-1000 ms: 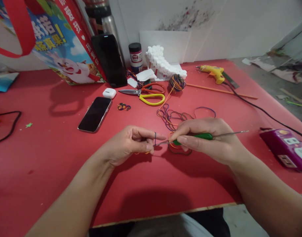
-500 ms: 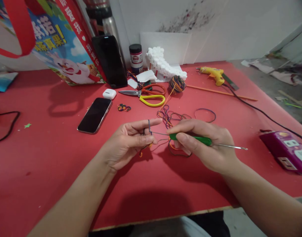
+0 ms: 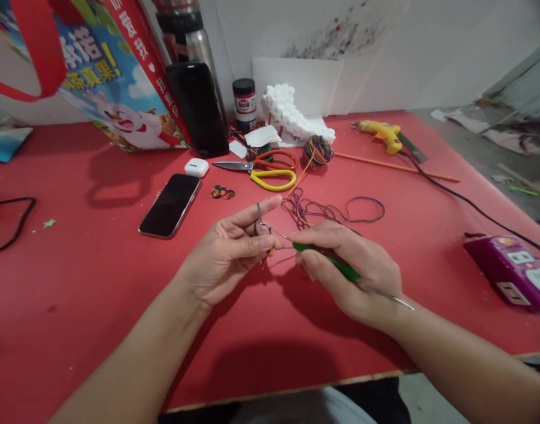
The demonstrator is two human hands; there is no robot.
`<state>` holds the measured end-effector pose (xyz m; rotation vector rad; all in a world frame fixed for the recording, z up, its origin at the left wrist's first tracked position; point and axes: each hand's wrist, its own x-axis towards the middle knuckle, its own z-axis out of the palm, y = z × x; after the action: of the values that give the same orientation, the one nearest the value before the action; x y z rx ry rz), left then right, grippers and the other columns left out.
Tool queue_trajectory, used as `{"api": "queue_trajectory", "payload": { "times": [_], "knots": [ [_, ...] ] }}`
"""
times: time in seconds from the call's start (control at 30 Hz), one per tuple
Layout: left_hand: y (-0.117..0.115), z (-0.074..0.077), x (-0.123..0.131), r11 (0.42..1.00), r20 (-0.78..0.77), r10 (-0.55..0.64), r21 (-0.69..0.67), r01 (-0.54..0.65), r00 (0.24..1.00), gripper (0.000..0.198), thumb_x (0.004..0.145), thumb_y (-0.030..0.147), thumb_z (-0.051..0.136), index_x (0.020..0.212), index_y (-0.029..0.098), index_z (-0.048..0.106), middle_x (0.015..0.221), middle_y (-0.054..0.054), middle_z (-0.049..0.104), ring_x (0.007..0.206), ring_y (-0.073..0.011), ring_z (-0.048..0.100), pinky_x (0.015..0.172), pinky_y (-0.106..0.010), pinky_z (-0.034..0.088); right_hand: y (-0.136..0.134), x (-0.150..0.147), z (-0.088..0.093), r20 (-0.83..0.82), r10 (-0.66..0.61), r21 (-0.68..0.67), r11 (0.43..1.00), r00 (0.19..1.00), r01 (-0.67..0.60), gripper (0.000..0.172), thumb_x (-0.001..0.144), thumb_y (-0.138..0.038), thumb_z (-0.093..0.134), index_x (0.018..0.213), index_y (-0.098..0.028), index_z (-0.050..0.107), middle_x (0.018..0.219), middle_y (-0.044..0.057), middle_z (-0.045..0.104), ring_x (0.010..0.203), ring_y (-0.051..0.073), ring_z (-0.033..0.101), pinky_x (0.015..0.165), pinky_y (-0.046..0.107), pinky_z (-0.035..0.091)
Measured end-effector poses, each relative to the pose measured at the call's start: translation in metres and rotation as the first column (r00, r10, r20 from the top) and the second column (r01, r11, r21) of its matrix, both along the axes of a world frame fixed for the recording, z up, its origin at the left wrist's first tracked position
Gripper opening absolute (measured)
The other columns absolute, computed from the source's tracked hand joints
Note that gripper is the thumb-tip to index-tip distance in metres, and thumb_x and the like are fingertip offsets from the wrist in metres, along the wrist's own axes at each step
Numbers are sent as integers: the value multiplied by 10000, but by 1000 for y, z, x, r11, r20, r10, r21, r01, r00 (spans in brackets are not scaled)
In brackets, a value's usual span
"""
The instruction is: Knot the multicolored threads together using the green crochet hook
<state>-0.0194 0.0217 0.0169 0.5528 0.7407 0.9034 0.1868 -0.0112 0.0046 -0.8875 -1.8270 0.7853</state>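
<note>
My left hand (image 3: 225, 250) pinches a multicoloured thread between thumb and middle finger, with the thread looped over the raised index finger. My right hand (image 3: 349, 268) grips a green-handled crochet hook (image 3: 327, 262); its metal tip reaches into the loop at my left fingers. The thread (image 3: 316, 209) trails loose over the red table (image 3: 97, 282) to a small ball of yarn (image 3: 317, 148) at the back.
Behind the hands lie yellow and orange scissors (image 3: 270, 172), a phone (image 3: 170, 204), a white earbud case (image 3: 196, 167) and a small knotted piece (image 3: 222, 192). A yellow glue gun (image 3: 382, 131) with cord and a purple power strip (image 3: 512, 268) sit right. A printed bag (image 3: 102, 82) stands back left.
My right hand tilted the hook so its back end dropped toward me and its tip rose into the loop. My left index finger lifted, carrying the loop up and back.
</note>
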Motion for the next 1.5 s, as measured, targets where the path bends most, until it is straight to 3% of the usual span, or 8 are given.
{"api": "queue_trajectory", "payload": {
  "times": [0.13,0.3,0.53,0.7,0.77,0.97,1.17,1.5],
  "knots": [
    [-1,-1,1,1000,-9,-9,-11,9,1000,495,680,10,899,1134,200,850,680,18,725,650,-80,688,671,-141,539,0,-1,-1,-7,18,9,1000,1000,-18,239,1048,-182,599,1222,-278,732,907,31,784,829,180,741,790,327,569],
    [-2,0,0,1000,-19,-12,-18,12,1000,510,671,17,905,1149,182,848,684,10,721,647,-81,677,660,-143,522,-1,0,-2,-8,-16,4,1000,1000,16,231,1056,-193,591,1219,-271,735,910,32,783,778,168,731,752,316,577],
    [3,0,-6,994,3,-107,-1,107,994,498,662,57,912,1146,154,849,652,15,693,603,-73,645,608,-135,497,7,8,11,3,25,28,999,1000,-26,196,1007,-177,638,1097,-262,791,887,63,807,794,210,753,713,342,589],
    [5,-4,-14,978,-30,-205,44,206,978,516,707,89,868,1217,147,825,692,8,686,635,-99,649,785,-234,566,11,20,18,-79,68,-80,994,995,-74,177,967,-129,683,1008,-237,817,760,19,752,673,158,690,633,289,539],
    [5,-5,-15,959,-52,-274,58,277,960,507,718,114,855,1223,147,826,672,-1,680,616,-102,626,829,-266,564,13,26,20,-119,112,-179,975,987,-132,162,969,-137,690,1000,-223,824,724,11,727,623,141,656,583,269,516],
    [5,-5,-16,884,-64,-455,88,459,888,457,693,186,881,1150,170,860,653,-41,683,573,-117,602,593,-219,468,19,34,24,-257,217,-397,865,942,-308,163,966,-302,754,944,-171,847,641,20,695,539,113,580,491,234,454],
    [6,-3,-15,894,-166,-409,126,430,897,440,690,167,896,1129,177,865,652,-38,699,577,-126,602,580,-232,452,21,29,19,-343,119,-541,786,932,-300,262,900,-407,819,894,-145,843,577,12,637,459,98,515,403,220,374],
    [6,-8,-16,921,-131,-373,71,383,919,493,696,175,890,1187,160,844,662,-28,686,592,-108,571,637,-245,464,18,31,18,-248,122,-416,883,961,-219,164,953,-328,768,942,-188,854,652,32,701,519,126,580,465,254,473]
  ]
}}
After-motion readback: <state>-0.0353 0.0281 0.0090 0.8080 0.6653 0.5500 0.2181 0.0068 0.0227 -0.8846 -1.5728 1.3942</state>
